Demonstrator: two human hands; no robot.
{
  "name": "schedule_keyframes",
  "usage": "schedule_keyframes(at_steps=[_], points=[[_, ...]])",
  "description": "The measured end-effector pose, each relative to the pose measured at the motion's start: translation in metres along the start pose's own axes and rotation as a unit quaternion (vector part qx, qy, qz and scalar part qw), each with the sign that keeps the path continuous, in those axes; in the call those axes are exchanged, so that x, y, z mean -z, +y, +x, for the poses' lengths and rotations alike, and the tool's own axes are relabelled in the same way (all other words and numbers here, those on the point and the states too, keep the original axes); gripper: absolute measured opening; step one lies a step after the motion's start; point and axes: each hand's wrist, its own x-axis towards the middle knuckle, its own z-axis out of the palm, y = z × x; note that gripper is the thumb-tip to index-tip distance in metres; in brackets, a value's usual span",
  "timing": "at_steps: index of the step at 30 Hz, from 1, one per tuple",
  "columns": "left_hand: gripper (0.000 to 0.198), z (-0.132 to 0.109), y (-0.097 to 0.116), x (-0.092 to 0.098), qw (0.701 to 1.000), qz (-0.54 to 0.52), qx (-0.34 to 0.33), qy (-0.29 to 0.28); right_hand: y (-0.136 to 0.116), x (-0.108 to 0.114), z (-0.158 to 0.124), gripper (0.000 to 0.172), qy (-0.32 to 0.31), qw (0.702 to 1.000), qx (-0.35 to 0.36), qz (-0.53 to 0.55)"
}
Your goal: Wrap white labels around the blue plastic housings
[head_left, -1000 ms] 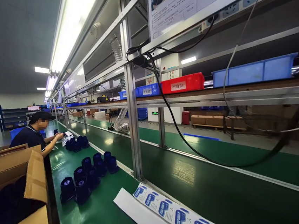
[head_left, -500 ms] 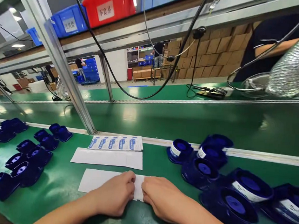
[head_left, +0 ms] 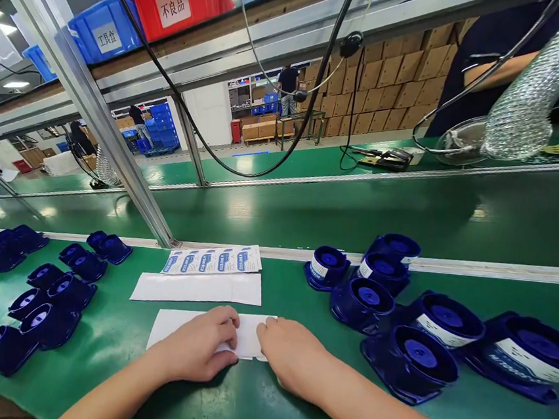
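In front of me a white paper strip (head_left: pixel 251 332) lies on the green tabletop, its blank side up. My left hand (head_left: pixel 200 345) rests over its middle, fingers curled on the paper and thumb at the near edge. At the strip's right end, my right hand (head_left: pixel 294 361) has its fingers bent and pinched on the paper. What lies under the fingertips is hidden. Just behind are another blank white strip (head_left: pixel 197 288) and a sheet of blue-and-white printed labels (head_left: pixel 212 260).
Dark blue round plastic housings with white labels (head_left: pixel 424 355) stand at the right. Several more blue housings (head_left: pixel 49 326) stand at the left. A metal post (head_left: pixel 114 128) rises behind the strips, and a black cable (head_left: pixel 243 172) hangs across. A person's arm (head_left: pixel 500 69) shows beyond the bench.
The left hand has loosened and shifted a little left, its thumb now apart from the fingers. A wider gap shows between the hands. The whole view has shifted slightly.
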Motion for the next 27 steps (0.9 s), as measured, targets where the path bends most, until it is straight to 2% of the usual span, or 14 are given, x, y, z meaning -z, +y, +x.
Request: schedule_keyframes(at_steps=[3,7,9,12,15,20,23,25,27], points=[[0.007,-0.009,0.001,0.001,0.999,0.052,0.015,-0.004,0.008,0.002,0.0,0.029,-0.006,1.0,0.005,0.014],[0.017,-0.005,0.001,-0.005,0.991,0.131,0.003,-0.02,0.012,0.0,0.001,0.023,0.001,0.999,0.01,0.033],[0.017,-0.001,-0.001,-0.008,0.99,0.142,-0.003,-0.023,0.01,-0.003,0.001,0.02,0.021,0.999,0.019,0.042],[0.018,0.003,-0.004,-0.008,0.99,0.138,-0.005,-0.025,0.002,-0.01,0.005,0.025,0.061,0.995,0.046,0.06],[0.019,0.004,-0.006,-0.006,0.991,0.132,-0.009,-0.022,-0.005,-0.014,0.012,0.025,0.073,0.993,0.059,0.067],[0.02,0.006,-0.001,-0.003,0.995,0.099,-0.028,-0.007,-0.002,-0.007,0.012,0.016,0.039,0.997,0.038,0.064],[0.002,0.002,0.003,-0.003,0.998,0.053,-0.044,0.007,0.009,0.003,0.005,0.016,0.0,0.998,0.003,0.064],[0.012,-0.002,0.002,-0.004,0.998,0.031,-0.054,0.018,0.018,0.01,0.0,0.018,-0.026,0.997,-0.017,0.07],[0.007,-0.004,0.001,-0.006,0.997,0.039,-0.062,0.03,0.023,0.016,-0.002,0.021,-0.047,0.995,-0.029,0.078]])
